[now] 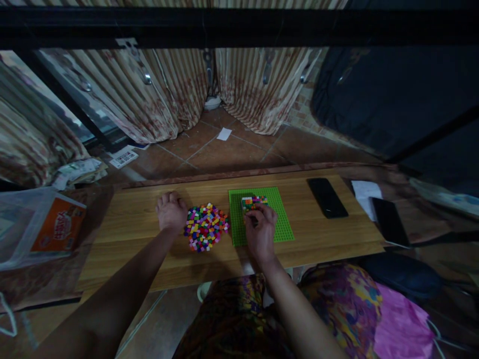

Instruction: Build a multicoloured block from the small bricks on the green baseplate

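My left hand (171,213) rests on the wooden table with its fingers slightly spread, just left of a heap of small, many-coloured toy bricks (206,227). The thumb lies close to the heap's edge. Right of the heap is a green studded baseplate (281,219). On it stands a block of small bricks (247,201) in white, orange, green, pink and other colours. Over the near side of this block, my right hand (262,232) has thumb and fingers pinched together. Whatever sits between those fingertips is too small to make out, and the hand hides part of the block.
A black phone (327,198) lies on the table (127,239) at right. Beyond the table's right end are a white tissue (365,197) and another dark device (389,221). A clear plastic bin (28,229) with an orange box stands at left. Curtains hang behind.
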Action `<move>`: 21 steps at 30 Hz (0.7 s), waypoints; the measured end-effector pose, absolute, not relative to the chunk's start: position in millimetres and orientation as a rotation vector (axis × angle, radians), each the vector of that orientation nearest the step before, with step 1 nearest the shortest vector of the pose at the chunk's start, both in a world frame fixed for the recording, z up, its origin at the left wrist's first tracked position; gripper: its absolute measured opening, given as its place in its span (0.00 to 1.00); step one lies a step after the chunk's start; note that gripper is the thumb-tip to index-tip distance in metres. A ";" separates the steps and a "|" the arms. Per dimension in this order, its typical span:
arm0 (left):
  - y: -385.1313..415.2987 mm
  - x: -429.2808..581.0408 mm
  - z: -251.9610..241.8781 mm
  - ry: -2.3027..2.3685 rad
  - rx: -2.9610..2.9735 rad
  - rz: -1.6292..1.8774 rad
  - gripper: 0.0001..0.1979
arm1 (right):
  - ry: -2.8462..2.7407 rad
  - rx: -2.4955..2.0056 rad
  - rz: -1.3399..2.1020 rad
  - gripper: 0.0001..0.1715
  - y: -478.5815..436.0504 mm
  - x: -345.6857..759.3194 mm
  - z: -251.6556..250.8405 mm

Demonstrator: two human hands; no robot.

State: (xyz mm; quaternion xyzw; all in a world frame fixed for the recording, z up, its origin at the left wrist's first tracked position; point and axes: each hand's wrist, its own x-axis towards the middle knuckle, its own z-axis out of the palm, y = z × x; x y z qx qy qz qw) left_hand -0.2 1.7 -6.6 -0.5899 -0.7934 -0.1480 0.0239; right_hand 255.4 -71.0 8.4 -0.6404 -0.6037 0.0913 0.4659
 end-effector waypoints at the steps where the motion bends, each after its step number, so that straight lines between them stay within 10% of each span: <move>1: 1.8 -0.2 -6.6 -2.457 -1.825 -0.456 0.20 | -1.483 -1.571 0.222 0.06 -70.9 255.9 8.4; 21: 0.9 1.3 -3.9 -2.467 -1.826 -0.448 0.19 | -1.961 -1.753 0.322 0.06 -101.9 209.9 1.0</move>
